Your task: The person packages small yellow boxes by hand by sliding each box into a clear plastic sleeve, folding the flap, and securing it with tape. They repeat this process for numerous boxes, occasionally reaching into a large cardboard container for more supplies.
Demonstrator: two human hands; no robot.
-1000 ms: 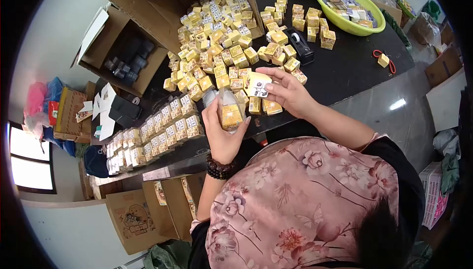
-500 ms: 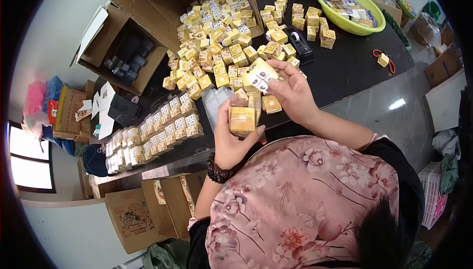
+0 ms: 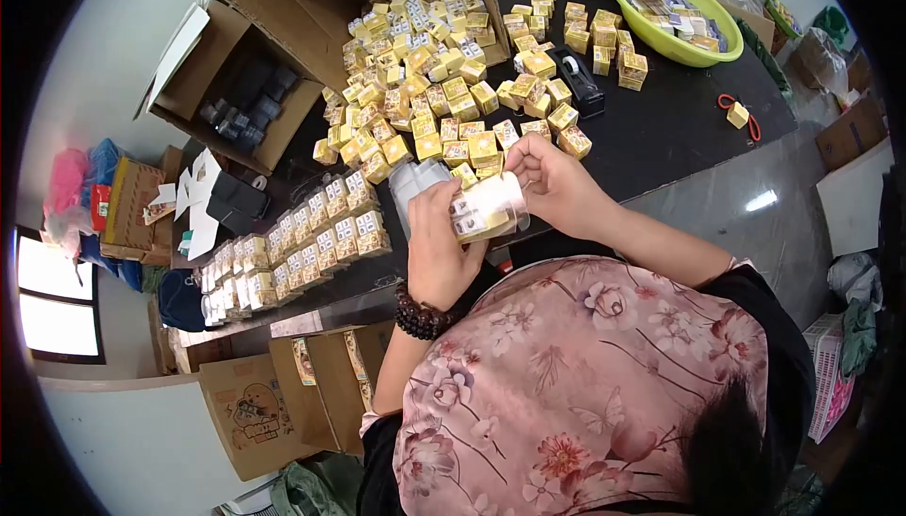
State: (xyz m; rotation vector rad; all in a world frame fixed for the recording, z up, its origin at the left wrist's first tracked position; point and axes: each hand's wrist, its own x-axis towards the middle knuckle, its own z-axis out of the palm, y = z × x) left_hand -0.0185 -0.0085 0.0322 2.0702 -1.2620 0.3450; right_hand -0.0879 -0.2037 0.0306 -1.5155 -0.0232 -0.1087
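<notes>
In my left hand [image 3: 436, 250] is a clear plastic box [image 3: 486, 206] filled with small yellow cartons. It is tipped sideways, and white faces with small dark pictures show through it. The fingers of my right hand [image 3: 559, 186] are curled at the box's right end, pinching its clear edge; the exact contact is partly hidden. Just beyond my left fingers lie flat clear plastic pieces [image 3: 411, 182]. Loose yellow cartons [image 3: 429, 146] are heaped on the black table [image 3: 675, 124] beyond both hands.
Filled clear packs [image 3: 321, 244] stand in rows at left. A large cardboard box [image 3: 311, 16] lies on its side, spilling cartons. A tape dispenser [image 3: 580, 84], lime-green basin [image 3: 675, 56] and red-handled scissors [image 3: 753, 127] are on the right. A smaller carton [image 3: 269, 152] holds clear containers.
My right hand no longer holds the white-faced cartons up; similar faces now show inside the clear box. My left hand has turned the box sideways, and my right hand has moved down to its end.
</notes>
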